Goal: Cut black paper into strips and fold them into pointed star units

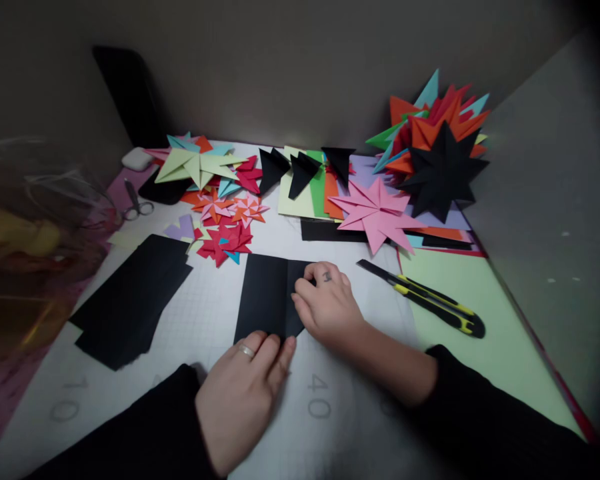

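Observation:
A black paper sheet (265,293) with a vertical crease lies on the white gridded mat, its lower right corner folded in or slanting. My left hand (245,393), with a ring, rests on the sheet's lower edge, fingers fairly straight and side by side, pressing it down. Over the sheet's right part, my right hand (330,300) has its fingers curled together at the paper's right edge. More black sheets (135,300) lie at the left. A yellow and black cutter (425,297) lies right of my right hand.
Small folded stars (225,240) and a pale yellow star (197,167) lie behind the sheet. Folded black pieces (303,173), a pink star (379,212) and a black star (446,170) are farther back. Scissors (137,208) lie back left; a green sheet (480,293) is at the right.

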